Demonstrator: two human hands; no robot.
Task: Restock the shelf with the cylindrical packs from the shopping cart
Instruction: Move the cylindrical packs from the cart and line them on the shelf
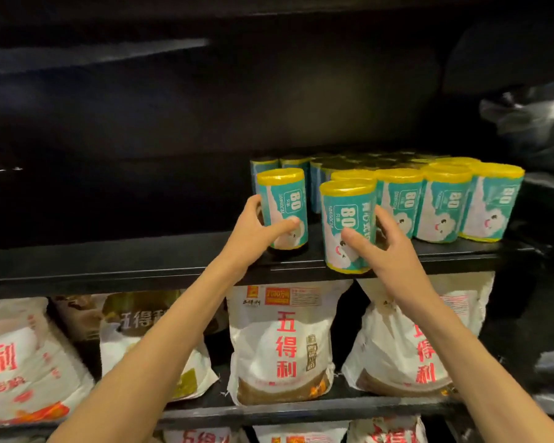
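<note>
Right now, both hands are up at the dark shelf (125,266) in the middle of the frame. The left hand (256,231) is wrapped around one teal pack (283,207) with a yellow top, thumb across its front. That pack stands upright on the shelf, a little apart from the others. The right hand (381,241) grips a second pack (346,225), thumb on the front and fingers around the far side. This one stands at the very front edge of the shelf, just beside the big group.

To the right of the middle, a group of packs (445,203) already stands in rows, going back into the dark. So a good part of the job looks done. The right side of the shelf is full, but the left side is bare and dark, with room for many more.

I think these two packs are being set down, and the hands need to let go next. The cart is not in the picture, so I cannot tell how many packs are left in it.

Below, in the lower half of the frame, white bags with red writing (282,346) sit on another shelf.
</note>
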